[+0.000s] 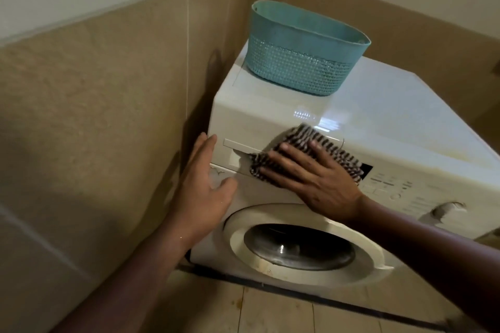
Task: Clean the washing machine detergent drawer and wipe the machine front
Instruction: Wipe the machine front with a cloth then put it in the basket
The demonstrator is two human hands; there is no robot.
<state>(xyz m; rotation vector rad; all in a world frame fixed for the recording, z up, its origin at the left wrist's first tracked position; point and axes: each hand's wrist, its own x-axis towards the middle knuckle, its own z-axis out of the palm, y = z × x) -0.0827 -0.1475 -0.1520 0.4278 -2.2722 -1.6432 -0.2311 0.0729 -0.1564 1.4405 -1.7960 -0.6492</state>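
Item: washing machine [257,116], white, centre of frame, set in a tiled corner. Detergent drawer [235,151], upper left of the machine front, appears pushed in, its right part covered by a striped cloth [303,138]. Right hand [311,178], centre: fingers spread flat, pressing the cloth to the panel, gripping nothing. Left hand [205,184], left of centre: fingers straight and relaxed, holding nothing, at the machine's left edge just beside the drawer (contact uncertain). Step judged: wiping the front. Best done with firm overlapping strokes, working the cloth into the drawer's recess and seams, with the left hand bracing. Teal basket [297,62] on top, upper centre.
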